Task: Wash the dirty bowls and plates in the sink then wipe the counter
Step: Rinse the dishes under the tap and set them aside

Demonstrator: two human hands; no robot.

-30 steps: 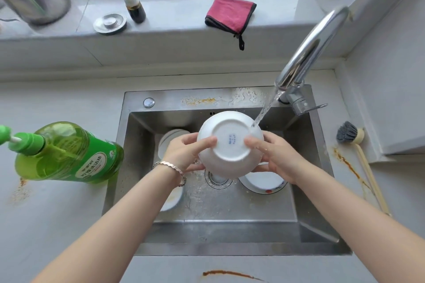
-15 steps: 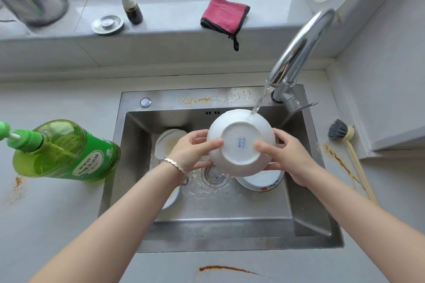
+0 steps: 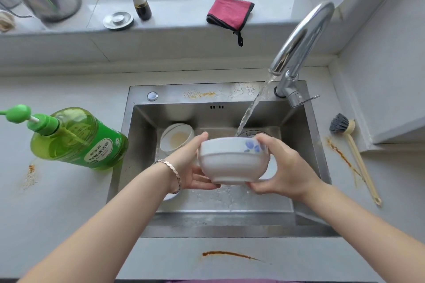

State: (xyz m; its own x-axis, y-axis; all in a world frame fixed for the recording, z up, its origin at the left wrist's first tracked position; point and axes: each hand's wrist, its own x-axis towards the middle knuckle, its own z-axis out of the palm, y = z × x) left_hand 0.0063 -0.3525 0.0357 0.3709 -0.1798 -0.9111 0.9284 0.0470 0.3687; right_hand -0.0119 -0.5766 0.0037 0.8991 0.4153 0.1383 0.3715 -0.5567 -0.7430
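Over the sink (image 3: 142, 167), under the tap's stream (image 3: 250, 110), the left hand (image 3: 190, 167) and right hand (image 3: 282, 167) clamp curled fingers round the upright white bowl (image 3: 232, 163).

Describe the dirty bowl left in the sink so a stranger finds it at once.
Start at the steel sink. In its back left corner, just beyond the left hand, sits the dirty bowl. Unlike the flowered bowl that the left and right hand hold, it has a tan stain inside.
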